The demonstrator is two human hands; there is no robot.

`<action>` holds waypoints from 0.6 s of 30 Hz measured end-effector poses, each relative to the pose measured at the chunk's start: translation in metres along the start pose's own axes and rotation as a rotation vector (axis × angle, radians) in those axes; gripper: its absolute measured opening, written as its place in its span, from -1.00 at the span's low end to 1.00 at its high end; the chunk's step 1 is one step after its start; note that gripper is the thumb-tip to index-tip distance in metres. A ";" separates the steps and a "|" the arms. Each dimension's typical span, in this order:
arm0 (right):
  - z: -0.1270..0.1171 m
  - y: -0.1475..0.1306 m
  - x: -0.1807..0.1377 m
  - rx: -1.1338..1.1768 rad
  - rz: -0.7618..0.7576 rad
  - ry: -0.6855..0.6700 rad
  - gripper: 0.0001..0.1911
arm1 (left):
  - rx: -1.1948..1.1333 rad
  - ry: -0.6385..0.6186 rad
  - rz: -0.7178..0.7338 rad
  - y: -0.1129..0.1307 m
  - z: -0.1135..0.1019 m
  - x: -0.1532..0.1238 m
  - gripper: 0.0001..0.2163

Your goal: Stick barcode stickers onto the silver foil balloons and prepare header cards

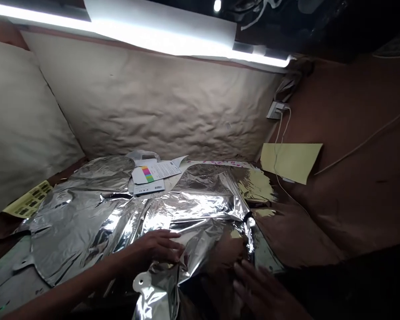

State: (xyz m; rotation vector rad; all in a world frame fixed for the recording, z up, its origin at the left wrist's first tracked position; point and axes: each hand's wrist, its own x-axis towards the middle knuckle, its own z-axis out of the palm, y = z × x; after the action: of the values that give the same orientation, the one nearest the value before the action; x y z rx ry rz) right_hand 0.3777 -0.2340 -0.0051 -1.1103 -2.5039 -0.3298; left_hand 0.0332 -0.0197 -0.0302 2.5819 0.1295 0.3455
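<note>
Flat, deflated silver foil balloons [173,213] lie spread over the work surface in front of me, crinkled and shiny. My left hand [160,248] rests palm down on the foil near the middle, fingers stretched out towards the right. My right hand [263,289] lies low at the front right, fingers extended flat on the dark edge of the foil. Neither hand grips anything. A white inflation tab [142,281] of one balloon sticks out just below my left hand.
White printed packaging cards [155,173] lie on the foil at the back. A yellow label sheet [28,200] sits at the left, a yellow paper [291,161] on the right wall under a socket with a white cable [280,116]. Brown paper [160,106] lines the walls.
</note>
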 end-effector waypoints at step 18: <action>0.038 0.071 0.025 0.798 0.528 -0.020 -0.74 | -0.489 0.240 -0.439 0.004 -0.032 0.019 -0.73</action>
State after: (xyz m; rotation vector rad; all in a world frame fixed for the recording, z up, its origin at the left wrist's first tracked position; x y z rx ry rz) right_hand 0.4064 -0.1568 -0.0244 -1.3133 -1.9180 0.7546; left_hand 0.0431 -0.0042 0.0022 1.9573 0.6071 0.4529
